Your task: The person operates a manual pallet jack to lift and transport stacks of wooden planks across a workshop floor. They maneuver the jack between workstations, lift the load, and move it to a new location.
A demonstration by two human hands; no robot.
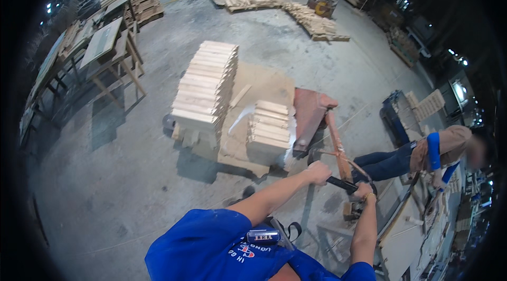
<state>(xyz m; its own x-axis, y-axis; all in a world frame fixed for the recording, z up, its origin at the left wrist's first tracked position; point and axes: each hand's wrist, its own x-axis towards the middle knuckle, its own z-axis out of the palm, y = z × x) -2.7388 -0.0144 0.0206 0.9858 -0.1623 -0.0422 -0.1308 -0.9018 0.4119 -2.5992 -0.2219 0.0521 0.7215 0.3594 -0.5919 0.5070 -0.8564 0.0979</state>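
The grey concrete floor (127, 180) is smudged with dark patches. On it sits a brown sheet-topped base (264, 76) bearing a taller stack of pale slats (206, 80) at left, a shorter stack (269, 127) at right and a loose slat (241, 96) between. A reddish pallet jack (309, 114) stands beside it; low wood piles (317, 23) lie farther off.

Trestle tables (102, 43) at left; wood piles (252, 2) farther back; co-worker (448, 146) at right.

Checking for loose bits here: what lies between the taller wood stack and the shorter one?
The head view shows a wooden strip and a white patch, unclear what, on the brown sheet between them.
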